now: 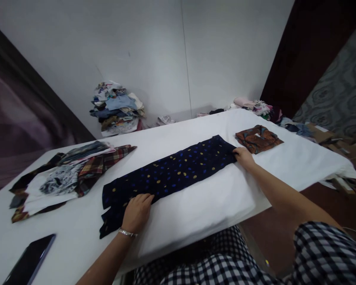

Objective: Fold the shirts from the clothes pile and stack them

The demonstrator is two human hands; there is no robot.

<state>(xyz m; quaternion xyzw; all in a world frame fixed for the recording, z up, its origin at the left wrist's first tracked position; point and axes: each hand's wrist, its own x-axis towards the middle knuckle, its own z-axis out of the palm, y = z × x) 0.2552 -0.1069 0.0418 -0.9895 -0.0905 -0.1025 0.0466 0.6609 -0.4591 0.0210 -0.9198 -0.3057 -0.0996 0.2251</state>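
Observation:
A dark navy garment (178, 168) with blue and yellow spots lies folded into a long strip across the white-covered table (190, 217). Its left end parts into two uneven layers. My left hand (138, 211), with a bracelet at the wrist, rests on the near edge toward that end, fingers laid over the cloth. At the opposite end, my right hand (243, 157) is closed on the corner of the garment, its fingertips pinching the fabric. Just beyond the right hand sits a folded brown patterned garment (258, 138).
A loose heap of clothes (62, 174) lies on the table's left side. A phone (29, 261) is at the near left corner. Behind the table rises a tall clothes stack (118, 109) by the wall. More clothes (255, 107) and cardboard boxes (350, 150) are at the right.

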